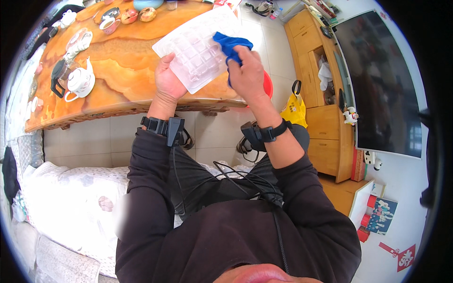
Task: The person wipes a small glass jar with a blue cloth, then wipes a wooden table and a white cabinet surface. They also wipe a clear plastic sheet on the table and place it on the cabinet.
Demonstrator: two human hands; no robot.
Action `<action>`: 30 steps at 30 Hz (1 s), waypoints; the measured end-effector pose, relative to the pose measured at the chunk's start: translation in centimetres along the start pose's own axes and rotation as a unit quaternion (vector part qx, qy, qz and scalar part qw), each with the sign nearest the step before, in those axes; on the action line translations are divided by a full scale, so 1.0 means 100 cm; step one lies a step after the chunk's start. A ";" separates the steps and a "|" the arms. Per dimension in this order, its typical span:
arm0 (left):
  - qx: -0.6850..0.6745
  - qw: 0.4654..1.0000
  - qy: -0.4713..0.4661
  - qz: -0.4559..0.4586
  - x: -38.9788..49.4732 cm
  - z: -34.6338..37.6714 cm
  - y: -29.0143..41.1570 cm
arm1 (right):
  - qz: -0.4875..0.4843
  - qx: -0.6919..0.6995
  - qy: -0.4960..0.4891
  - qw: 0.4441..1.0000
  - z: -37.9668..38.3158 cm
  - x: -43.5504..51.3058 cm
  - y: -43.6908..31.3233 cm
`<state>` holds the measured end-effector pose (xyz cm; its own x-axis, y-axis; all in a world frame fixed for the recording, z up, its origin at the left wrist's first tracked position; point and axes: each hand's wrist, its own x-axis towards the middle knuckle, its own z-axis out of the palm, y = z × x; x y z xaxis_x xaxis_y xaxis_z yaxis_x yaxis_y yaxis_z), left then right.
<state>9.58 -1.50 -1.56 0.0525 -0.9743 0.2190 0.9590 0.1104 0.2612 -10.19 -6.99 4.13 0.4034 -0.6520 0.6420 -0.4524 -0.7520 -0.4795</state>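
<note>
A clear plastic tray with molded compartments (198, 53) is held tilted above the near edge of the wooden table (124, 70). My left hand (170, 78) grips its lower left edge, thumb on top and the other fingers mostly hidden beneath. My right hand (247, 70) is closed on a blue cloth (231, 42), which lies against the right part of the tray. Behind my right hand, the red rim of a round container (268, 85) shows in part.
On the table stand a white teapot (80, 82), a glass pot with a black handle (62, 72), a pink cup (109, 26) and pomegranates (129, 16). A yellow bag (295, 108) is beside my right knee, near the wooden cabinet (322, 122). Black cables cross my lap.
</note>
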 end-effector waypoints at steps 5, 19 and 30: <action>0.015 1.000 0.005 0.018 0.001 0.002 0.003 | -0.002 -0.013 -0.034 0.999 -0.004 0.015 -0.004; 0.118 0.959 0.109 0.235 -0.003 -0.002 0.069 | 0.253 0.270 0.045 0.928 0.000 -0.014 0.055; 0.166 0.908 0.138 0.359 -0.026 0.001 0.100 | 0.057 -0.178 -0.144 0.972 0.121 -0.011 0.142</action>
<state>18.95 2.16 0.61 0.7430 -0.6347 0.2125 0.5153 0.7450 0.4237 -7.41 -18.12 -10.66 0.5174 -0.7677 0.3779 -0.7326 -0.6257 -0.2680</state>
